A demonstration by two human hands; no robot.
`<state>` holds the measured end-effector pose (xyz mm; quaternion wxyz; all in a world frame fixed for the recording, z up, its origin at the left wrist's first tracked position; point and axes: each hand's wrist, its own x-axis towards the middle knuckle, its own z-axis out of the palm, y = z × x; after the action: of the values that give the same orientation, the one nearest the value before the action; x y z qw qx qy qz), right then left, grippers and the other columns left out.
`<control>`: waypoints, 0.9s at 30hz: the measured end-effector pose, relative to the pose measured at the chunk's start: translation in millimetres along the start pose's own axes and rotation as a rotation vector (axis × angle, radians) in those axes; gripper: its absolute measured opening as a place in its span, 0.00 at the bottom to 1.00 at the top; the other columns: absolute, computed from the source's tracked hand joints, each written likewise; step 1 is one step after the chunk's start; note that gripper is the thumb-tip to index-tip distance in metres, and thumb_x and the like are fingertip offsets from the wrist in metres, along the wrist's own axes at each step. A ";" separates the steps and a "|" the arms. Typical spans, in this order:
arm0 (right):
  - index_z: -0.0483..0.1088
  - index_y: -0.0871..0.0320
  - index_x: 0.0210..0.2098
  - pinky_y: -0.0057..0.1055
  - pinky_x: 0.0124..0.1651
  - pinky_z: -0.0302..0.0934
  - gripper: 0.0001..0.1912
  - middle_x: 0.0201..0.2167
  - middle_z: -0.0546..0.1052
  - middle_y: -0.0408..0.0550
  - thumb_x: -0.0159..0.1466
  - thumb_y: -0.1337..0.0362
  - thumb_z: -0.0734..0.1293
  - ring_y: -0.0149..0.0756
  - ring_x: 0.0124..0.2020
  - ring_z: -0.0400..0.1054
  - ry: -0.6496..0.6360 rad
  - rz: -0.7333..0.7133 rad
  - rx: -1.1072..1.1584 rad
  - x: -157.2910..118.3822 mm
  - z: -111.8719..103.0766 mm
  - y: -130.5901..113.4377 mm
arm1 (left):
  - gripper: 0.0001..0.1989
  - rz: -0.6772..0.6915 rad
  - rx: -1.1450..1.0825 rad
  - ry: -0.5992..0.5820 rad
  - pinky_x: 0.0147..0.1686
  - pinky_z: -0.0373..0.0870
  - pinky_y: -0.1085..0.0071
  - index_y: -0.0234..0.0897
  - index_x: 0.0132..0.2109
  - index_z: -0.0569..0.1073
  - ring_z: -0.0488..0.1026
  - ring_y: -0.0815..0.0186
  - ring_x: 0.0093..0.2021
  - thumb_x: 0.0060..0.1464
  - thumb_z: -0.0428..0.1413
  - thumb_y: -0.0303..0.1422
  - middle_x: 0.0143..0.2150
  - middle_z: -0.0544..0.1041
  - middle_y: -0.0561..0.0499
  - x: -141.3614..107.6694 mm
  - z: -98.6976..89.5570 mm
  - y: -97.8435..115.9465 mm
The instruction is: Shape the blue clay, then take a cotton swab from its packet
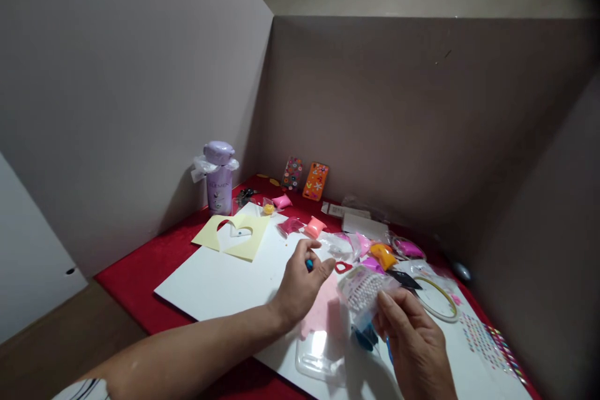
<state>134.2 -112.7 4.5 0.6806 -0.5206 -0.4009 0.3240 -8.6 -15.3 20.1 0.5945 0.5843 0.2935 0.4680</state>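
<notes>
My right hand (412, 331) pinches the edge of a clear plastic bag of small white beads (363, 290), raised over the board. My left hand (302, 284) is curled, with a small blue thing (309, 265) tucked in its fingers; most of that is hidden, so its kind is unclear. Between and below both hands lies a clear phone case (319, 359), its upper part covered by a pink layer (323, 309). Beside the case, under the bag, is a dark blue object (365, 337), partly hidden. A small red ring-shaped piece (343, 267) lies near my left fingertips.
A white board (220, 290) rests on a red cloth (135, 269). Yellow paper with a heart cutout (248, 250) and a purple bottle (219, 181) are left. Several coloured packets, like an orange one (383, 256), lie behind my hands. Decorated cases (315, 181) lean at the back.
</notes>
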 end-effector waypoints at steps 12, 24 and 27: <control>0.65 0.59 0.25 0.24 0.25 0.51 0.15 0.20 0.60 0.39 0.60 0.54 0.64 0.27 0.23 0.53 -0.059 -0.071 -0.231 -11.3 18.0 -3.3 | 0.07 0.471 0.521 -0.336 0.27 0.54 0.75 0.34 0.34 0.66 0.57 0.73 0.25 0.46 0.55 0.24 0.25 0.61 0.57 -20.8 4.3 5.5; 0.63 0.57 0.27 0.26 0.28 0.51 0.15 0.23 0.61 0.40 0.63 0.54 0.61 0.29 0.25 0.55 -0.099 -0.110 -0.362 -7.3 17.4 2.4 | 0.03 0.354 0.468 -0.320 0.29 0.57 0.75 0.35 0.31 0.65 0.60 0.72 0.27 0.53 0.50 0.26 0.26 0.64 0.56 -16.4 1.6 7.7; 0.61 0.57 0.26 0.26 0.29 0.51 0.16 0.22 0.60 0.39 0.63 0.53 0.60 0.29 0.25 0.54 -0.064 -0.084 -0.324 -8.6 20.6 -2.8 | 0.04 0.300 0.440 -0.324 0.30 0.57 0.75 0.35 0.32 0.64 0.60 0.72 0.27 0.56 0.49 0.29 0.26 0.64 0.56 -18.1 2.0 10.6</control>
<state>112.0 -111.6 8.2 0.5877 -0.5958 -0.4905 0.2430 -16.1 -33.7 27.1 0.4169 0.8029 0.1996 0.3765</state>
